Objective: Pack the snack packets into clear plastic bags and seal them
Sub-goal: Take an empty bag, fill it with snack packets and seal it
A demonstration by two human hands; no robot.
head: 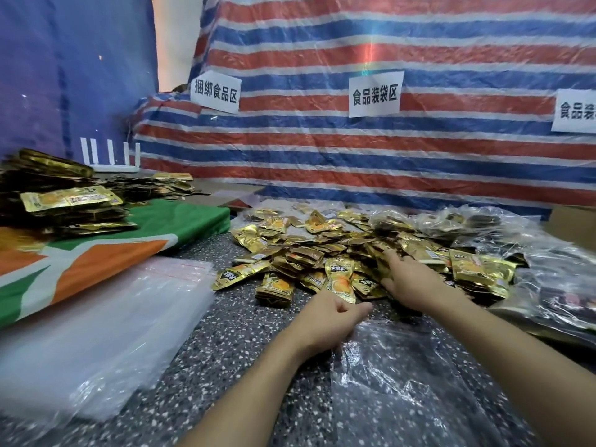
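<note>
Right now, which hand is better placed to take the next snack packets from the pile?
The right hand: its fingers lie on the gold packet pile, while the left hand seems to hold the clear bag at its edge.

On the striped tarpaulin (354, 162), the left paper sign (215, 91) reads 捆绑食品区 and the middle sign (375, 94) 食品装袋区. The right sign (575, 111), cut by the frame edge, shows 食品装.

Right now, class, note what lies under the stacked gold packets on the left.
The stacked gold packets rest on a flat green, orange and white package. Its part beneath the stacks is covered.
</note>
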